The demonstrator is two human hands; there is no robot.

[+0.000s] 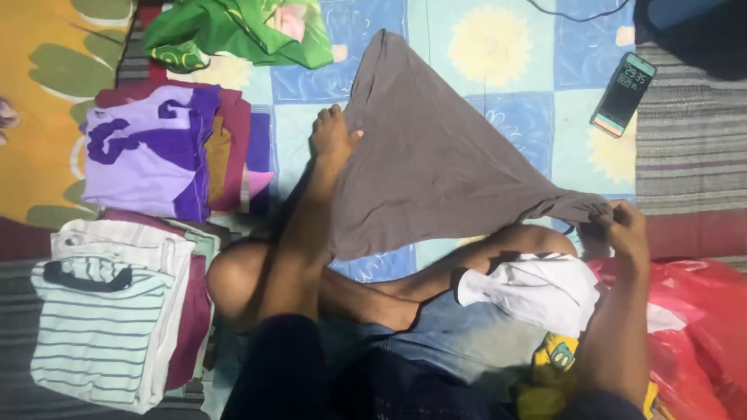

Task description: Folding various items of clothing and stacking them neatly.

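Both hands grasp one grey garment (436, 163): the left hand (333, 136) pinches its edge at about 10 o'clock from the cloth's middle, and the right hand (622, 229) is clenched on a bunched corner at about 4 o'clock. Between them the cloth hangs stretched over the patterned sheet (506, 47) and the person's crossed legs. I judge the risk is a slipping corner — the right grip holds only a small twist, so the fabric could fall crooked. A phone (624, 93) lies at 2 o'clock, near the hem — a wide swing may drag it. Folded stacks, the purple pile (148, 152) and the striped pile (101, 327), sit at 9 o'clock, well apart.
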